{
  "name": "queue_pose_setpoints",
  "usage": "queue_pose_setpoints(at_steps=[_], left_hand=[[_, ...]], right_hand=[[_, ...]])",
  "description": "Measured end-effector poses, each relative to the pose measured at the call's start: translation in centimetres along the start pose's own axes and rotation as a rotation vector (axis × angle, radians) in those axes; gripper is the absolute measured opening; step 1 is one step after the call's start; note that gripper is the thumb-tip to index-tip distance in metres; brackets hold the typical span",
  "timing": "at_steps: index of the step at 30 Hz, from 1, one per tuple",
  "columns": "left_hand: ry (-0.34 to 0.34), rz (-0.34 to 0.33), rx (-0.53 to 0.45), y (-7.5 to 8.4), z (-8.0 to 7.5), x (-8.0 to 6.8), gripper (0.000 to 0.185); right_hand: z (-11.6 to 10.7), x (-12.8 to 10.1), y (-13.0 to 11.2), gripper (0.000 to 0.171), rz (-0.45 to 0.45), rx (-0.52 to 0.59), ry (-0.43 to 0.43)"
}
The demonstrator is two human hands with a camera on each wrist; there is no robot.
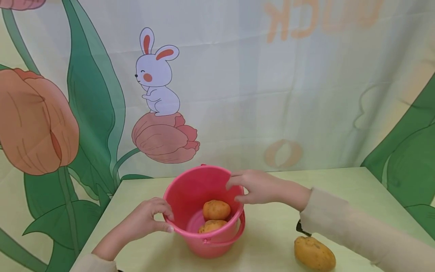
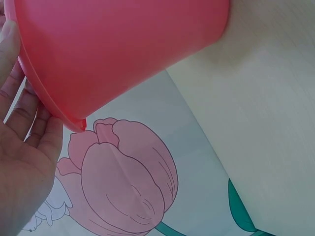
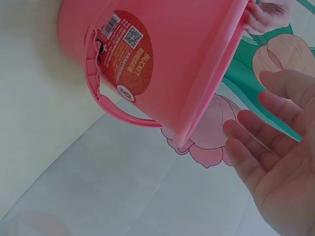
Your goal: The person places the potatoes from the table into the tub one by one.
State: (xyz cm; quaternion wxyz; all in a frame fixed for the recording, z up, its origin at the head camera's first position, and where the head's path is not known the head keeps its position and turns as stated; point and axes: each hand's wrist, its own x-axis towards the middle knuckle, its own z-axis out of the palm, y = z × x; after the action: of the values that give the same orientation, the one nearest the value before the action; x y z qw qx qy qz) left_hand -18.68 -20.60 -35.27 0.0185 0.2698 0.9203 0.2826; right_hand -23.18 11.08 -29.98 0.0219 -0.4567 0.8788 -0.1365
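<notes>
A pink bucket (image 1: pixel 207 247) stands on the table, its mouth tipped towards me in the head view. Inside lie two potatoes, one potato (image 1: pixel 216 209) farther back and another potato (image 1: pixel 212 226) nearer the front wall. My left hand (image 1: pixel 146 219) grips the left rim, thumb on one side and fingers on the other, as the left wrist view also shows the hand (image 2: pixel 29 147). Over the right rim hovers my right hand (image 1: pixel 258 187); in the right wrist view its spread fingers hold nothing and stand apart from the bucket (image 3: pixel 167 64).
A third potato (image 1: pixel 314 254) lies on the table (image 1: pixel 340 200) at the front right, beside the right sleeve (image 1: pixel 353 223). The bucket's handle (image 3: pixel 118 110) hangs down at its side. Behind the table hangs a printed cloth (image 1: pixel 231 94) with tulips and a rabbit.
</notes>
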Motion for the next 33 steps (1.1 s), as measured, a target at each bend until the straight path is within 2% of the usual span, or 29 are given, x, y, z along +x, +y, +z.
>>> queue_pose_setpoints(at_steps=[8,20,28,33], left_hand=[[0.002,0.017,0.003,0.3,-0.2,-0.1,0.023],[0.003,0.013,0.002,0.3,-0.1,-0.1,0.022],[0.008,0.023,0.011,0.2,-0.1,-0.1,0.023],[0.004,0.001,0.009,0.1,0.0,0.0,0.023]], right_hand=[[0.0,-0.6,0.4,0.025,0.018,0.018,0.016],[-0.1,-2.0,1.2,0.022,-0.050,0.001,0.082],[0.3,-2.7,2.0,0.026,-0.002,0.023,0.089],[0.4,-3.1,2.3,0.026,0.013,0.032,0.097]])
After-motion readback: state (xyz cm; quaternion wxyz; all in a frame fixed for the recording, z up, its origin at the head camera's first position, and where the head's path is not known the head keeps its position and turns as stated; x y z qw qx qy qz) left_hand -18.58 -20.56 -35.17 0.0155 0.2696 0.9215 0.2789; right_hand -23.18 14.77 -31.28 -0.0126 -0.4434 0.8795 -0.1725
